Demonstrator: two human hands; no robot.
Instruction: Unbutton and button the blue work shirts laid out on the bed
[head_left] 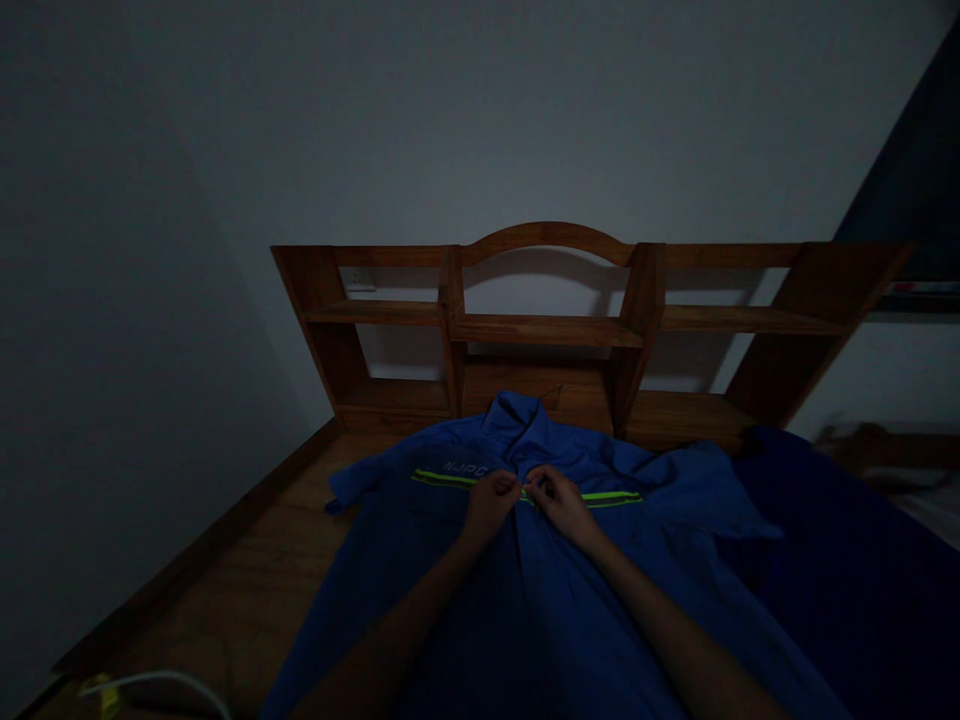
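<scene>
A blue short-sleeved shirt (pixel 442 560) lies spread out front side up, its collar toward the wooden shelf. A yellow-green stripe (pixel 615 498) crosses its chest, with pale lettering above it on the left. At the front opening, level with the stripe, my left hand (pixel 492 500) pinches the shirt's left-hand edge. Close beside it, my right hand (pixel 559 503) pinches the other edge with bent fingers. The fingertips of both hands nearly meet. Whatever small part of the placket lies between them is too dark and small to make out.
Behind the collar stands a wooden shelf unit (pixel 547 328) against the pale wall (pixel 480 120). Dark blue cloth (pixel 847 580) lies on the right. Bare wooden boards (pixel 277 560) show on the left. A white cable (pixel 165 676) curves at the bottom left near a small yellow object (pixel 109 697).
</scene>
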